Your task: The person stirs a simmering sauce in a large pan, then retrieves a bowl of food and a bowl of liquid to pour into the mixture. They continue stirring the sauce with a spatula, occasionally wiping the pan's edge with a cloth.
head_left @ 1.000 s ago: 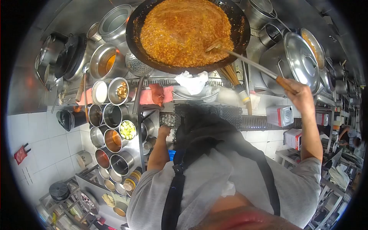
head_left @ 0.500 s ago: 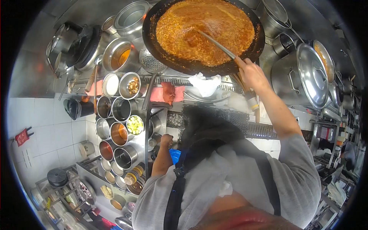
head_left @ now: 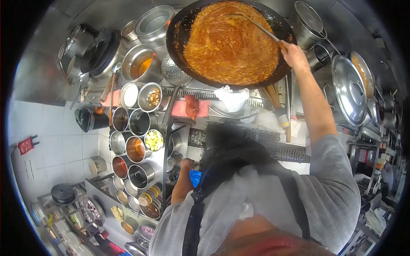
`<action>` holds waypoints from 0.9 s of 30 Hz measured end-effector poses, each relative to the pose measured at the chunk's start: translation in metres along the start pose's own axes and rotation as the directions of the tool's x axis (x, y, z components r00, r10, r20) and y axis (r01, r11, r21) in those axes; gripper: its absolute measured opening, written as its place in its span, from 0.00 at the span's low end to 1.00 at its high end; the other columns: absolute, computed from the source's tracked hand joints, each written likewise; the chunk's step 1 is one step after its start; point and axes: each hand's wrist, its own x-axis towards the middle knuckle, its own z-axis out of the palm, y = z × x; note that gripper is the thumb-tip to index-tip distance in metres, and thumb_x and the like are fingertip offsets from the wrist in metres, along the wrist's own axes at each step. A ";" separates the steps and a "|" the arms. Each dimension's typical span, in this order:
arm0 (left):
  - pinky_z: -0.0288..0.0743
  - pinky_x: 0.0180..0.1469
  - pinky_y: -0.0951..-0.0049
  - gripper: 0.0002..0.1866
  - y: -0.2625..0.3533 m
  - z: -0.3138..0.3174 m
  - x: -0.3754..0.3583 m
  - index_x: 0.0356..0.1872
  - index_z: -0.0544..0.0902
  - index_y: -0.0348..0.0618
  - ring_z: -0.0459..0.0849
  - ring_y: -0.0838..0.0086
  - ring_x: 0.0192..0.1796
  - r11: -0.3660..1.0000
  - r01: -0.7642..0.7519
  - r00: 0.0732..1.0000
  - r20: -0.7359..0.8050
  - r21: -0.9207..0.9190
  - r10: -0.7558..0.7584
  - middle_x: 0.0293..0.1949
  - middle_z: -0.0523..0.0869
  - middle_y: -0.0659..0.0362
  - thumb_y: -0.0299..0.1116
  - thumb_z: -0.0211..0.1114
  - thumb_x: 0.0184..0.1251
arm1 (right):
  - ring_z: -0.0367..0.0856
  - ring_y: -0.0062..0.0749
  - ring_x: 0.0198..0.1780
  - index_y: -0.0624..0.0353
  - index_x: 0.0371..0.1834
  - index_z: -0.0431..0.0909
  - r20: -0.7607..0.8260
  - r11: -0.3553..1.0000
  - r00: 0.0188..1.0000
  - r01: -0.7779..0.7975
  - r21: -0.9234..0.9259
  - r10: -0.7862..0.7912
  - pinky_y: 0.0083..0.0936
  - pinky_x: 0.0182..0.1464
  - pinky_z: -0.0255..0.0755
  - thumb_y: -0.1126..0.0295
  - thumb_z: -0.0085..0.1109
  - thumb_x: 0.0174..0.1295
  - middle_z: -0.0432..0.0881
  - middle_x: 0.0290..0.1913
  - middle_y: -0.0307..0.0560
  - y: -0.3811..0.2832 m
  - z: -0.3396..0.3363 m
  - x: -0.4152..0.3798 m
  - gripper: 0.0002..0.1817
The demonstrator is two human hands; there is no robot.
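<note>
Wok [head_left: 176, 47] holds reddish sauce [head_left: 226, 59]; the tool [head_left: 261, 28] now reaches into its far side, having dipped nearer the middle half a second ago. The right hand [head_left: 295, 56], shifted farther along the rim, has its fingers wrapped around the tool's wooden grip. The left hand [head_left: 186, 163] hangs low, fingers curled; I cannot tell whether they hold anything.

Right of the right hand [head_left: 294, 57] sits a lid [head_left: 347, 90]; farther forward, a strainer [head_left: 308, 16]. Nearer the body than that hand lie a brush [head_left: 274, 99] and white cloth [head_left: 231, 99]. Left of the left hand [head_left: 187, 164] stand pots [head_left: 139, 123], one holding green pieces [head_left: 153, 140].
</note>
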 end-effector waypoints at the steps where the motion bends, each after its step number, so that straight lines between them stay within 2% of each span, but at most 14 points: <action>1: 0.80 0.43 0.60 0.09 0.001 -0.004 0.001 0.29 0.87 0.49 0.86 0.58 0.42 1.000 -0.011 1.000 0.002 0.008 0.011 0.35 0.87 0.53 0.35 0.67 0.43 | 0.78 0.52 0.51 0.49 0.58 0.75 -0.011 0.999 0.999 -0.031 0.010 0.031 0.43 0.56 0.70 0.68 0.54 0.59 0.80 0.47 0.59 0.007 -0.011 -0.005 0.22; 3: 0.80 0.44 0.59 0.10 0.003 -0.009 0.000 0.29 0.87 0.49 0.86 0.57 0.42 0.998 0.023 0.999 0.022 0.054 -0.024 0.35 0.87 0.54 0.35 0.68 0.42 | 0.78 0.52 0.50 0.50 0.57 0.76 -0.014 0.997 0.997 -0.081 0.000 0.081 0.42 0.55 0.71 0.68 0.54 0.59 0.80 0.47 0.59 0.026 -0.033 -0.014 0.20; 7: 0.80 0.44 0.58 0.10 0.011 -0.021 0.015 0.29 0.87 0.49 0.86 0.57 0.43 0.995 -0.045 0.996 0.087 0.092 0.037 0.36 0.87 0.54 0.35 0.68 0.42 | 0.81 0.50 0.47 0.51 0.54 0.78 -0.077 0.999 0.997 -0.007 -0.051 0.003 0.38 0.52 0.73 0.68 0.58 0.56 0.82 0.43 0.56 0.063 -0.085 -0.042 0.20; 9: 0.80 0.44 0.58 0.10 0.035 -0.048 0.003 0.30 0.87 0.50 0.85 0.57 0.45 0.903 -0.184 0.983 0.091 0.389 0.161 0.39 0.87 0.53 0.36 0.67 0.43 | 0.81 0.49 0.47 0.52 0.53 0.79 -0.026 0.999 0.999 -0.032 -0.044 0.031 0.35 0.51 0.73 0.69 0.60 0.54 0.83 0.44 0.55 0.076 -0.118 -0.063 0.21; 11: 0.80 0.45 0.59 0.10 0.032 -0.045 0.020 0.31 0.87 0.48 0.85 0.57 0.45 0.938 -0.185 0.982 0.087 0.292 0.167 0.40 0.86 0.51 0.35 0.67 0.44 | 0.83 0.46 0.47 0.56 0.53 0.79 0.019 0.999 0.999 -0.028 -0.022 0.028 0.31 0.50 0.74 0.70 0.63 0.52 0.83 0.44 0.56 0.087 -0.147 -0.085 0.22; 12: 0.79 0.38 0.61 0.10 0.030 -0.044 0.026 0.26 0.85 0.46 0.85 0.62 0.35 0.923 -0.265 0.963 0.024 0.279 0.269 0.32 0.86 0.54 0.39 0.60 0.53 | 0.83 0.43 0.46 0.57 0.54 0.79 0.045 0.995 0.995 -0.084 -0.061 0.087 0.30 0.50 0.74 0.70 0.62 0.52 0.83 0.44 0.56 0.074 -0.166 -0.099 0.22; 13: 0.78 0.31 0.63 0.18 0.029 -0.043 0.034 0.22 0.84 0.43 0.85 0.67 0.25 0.900 -0.341 0.930 -0.045 0.271 0.366 0.23 0.86 0.56 0.42 0.52 0.62 | 0.84 0.41 0.45 0.58 0.54 0.78 0.066 0.986 0.987 -0.137 -0.100 0.144 0.28 0.50 0.74 0.71 0.62 0.52 0.84 0.44 0.56 0.060 -0.180 -0.113 0.22; 16: 0.78 0.29 0.65 0.19 0.034 -0.041 0.056 0.21 0.83 0.42 0.84 0.69 0.21 0.976 -0.200 0.977 -0.061 0.086 0.205 0.21 0.85 0.57 0.42 0.52 0.62 | 0.85 0.35 0.43 0.61 0.52 0.79 0.060 0.994 0.993 -0.105 -0.009 0.105 0.26 0.49 0.74 0.74 0.62 0.51 0.85 0.44 0.53 0.073 -0.198 -0.148 0.22; 19: 0.78 0.27 0.68 0.19 0.044 -0.053 0.057 0.20 0.82 0.41 0.82 0.72 0.18 0.970 -0.224 0.975 0.012 0.091 0.224 0.19 0.84 0.59 0.42 0.51 0.62 | 0.84 0.27 0.42 0.62 0.50 0.80 0.067 0.984 0.982 -0.177 -0.001 0.176 0.23 0.47 0.74 0.78 0.62 0.49 0.85 0.43 0.52 0.043 -0.217 -0.179 0.21; 21: 0.78 0.27 0.68 0.19 0.046 -0.058 0.056 0.21 0.82 0.40 0.82 0.71 0.19 0.954 -0.279 0.958 -0.032 0.108 0.284 0.19 0.85 0.58 0.41 0.51 0.62 | 0.82 0.21 0.42 0.64 0.49 0.81 0.175 0.962 0.947 -0.271 -0.020 0.270 0.20 0.46 0.73 0.81 0.62 0.47 0.86 0.43 0.52 0.029 -0.221 -0.192 0.21; 22: 0.79 0.35 0.64 0.09 0.051 -0.063 0.053 0.26 0.84 0.43 0.84 0.66 0.31 0.940 -0.276 0.960 0.005 0.201 0.281 0.29 0.86 0.56 0.37 0.62 0.52 | 0.80 0.18 0.43 0.65 0.50 0.80 0.202 0.973 0.958 -0.221 0.066 0.204 0.17 0.45 0.72 0.83 0.62 0.47 0.86 0.44 0.51 0.036 -0.216 -0.198 0.22; 23: 0.80 0.43 0.61 0.12 0.055 -0.068 0.049 0.32 0.87 0.45 0.86 0.60 0.43 0.917 -0.273 0.961 0.042 0.292 0.273 0.38 0.87 0.53 0.33 0.73 0.42 | 0.80 0.18 0.43 0.65 0.50 0.80 0.201 0.973 0.958 -0.220 0.068 0.203 0.17 0.45 0.72 0.83 0.62 0.47 0.86 0.44 0.51 0.035 -0.210 -0.205 0.22; 25: 0.80 0.44 0.61 0.12 0.051 -0.064 0.051 0.32 0.87 0.46 0.86 0.60 0.43 0.942 -0.246 0.969 0.039 0.227 0.243 0.38 0.87 0.53 0.33 0.73 0.42 | 0.80 0.20 0.43 0.67 0.49 0.80 0.285 0.886 0.926 -0.334 0.322 0.246 0.17 0.46 0.72 0.84 0.62 0.47 0.85 0.45 0.50 0.019 -0.199 -0.211 0.21; 27: 0.80 0.44 0.61 0.12 0.049 -0.065 0.048 0.33 0.87 0.47 0.86 0.60 0.43 0.965 -0.210 0.978 0.029 0.156 0.208 0.39 0.87 0.54 0.33 0.73 0.43 | 0.79 0.19 0.41 0.68 0.50 0.80 0.292 0.882 0.947 -0.247 0.401 0.133 0.15 0.46 0.72 0.85 0.62 0.46 0.85 0.43 0.47 0.014 -0.179 -0.212 0.22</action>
